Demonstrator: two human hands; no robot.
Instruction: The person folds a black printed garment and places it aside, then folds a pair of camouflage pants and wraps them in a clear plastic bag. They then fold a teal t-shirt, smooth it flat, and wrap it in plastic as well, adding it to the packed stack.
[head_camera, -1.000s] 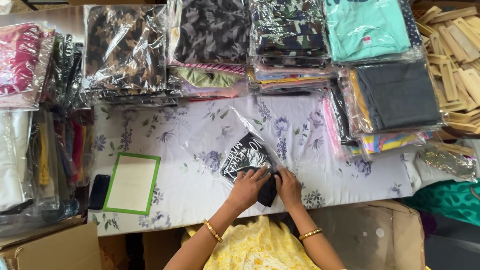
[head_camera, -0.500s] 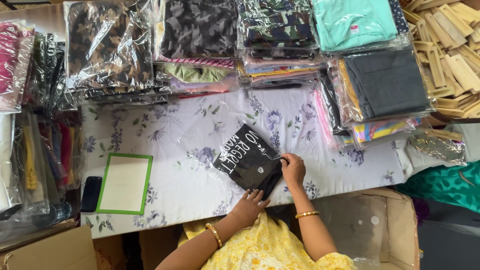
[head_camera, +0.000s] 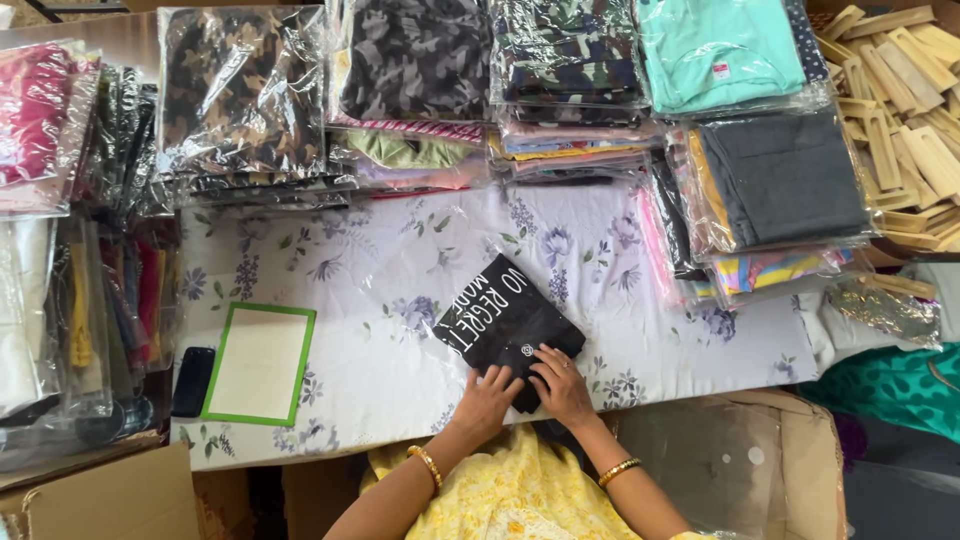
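- Head view: a folded black shirt (head_camera: 505, 325) with white print lies on the flowered tablecloth (head_camera: 400, 270), near the table's near edge.
- Left hand (head_camera: 487, 397) lies flat on the shirt's near corner, fingers spread, pinching nothing.
- Right hand (head_camera: 562, 385) presses flat just beside it, fingers together.
- Green-framed board (head_camera: 260, 363) and black phone (head_camera: 192, 381) lie to the left.
- Bagged clothes (head_camera: 420, 70) are stacked along the far side.

The left hand (head_camera: 487, 396) and right hand (head_camera: 560, 385) hide the black folded garment's (head_camera: 500, 318) near corner.
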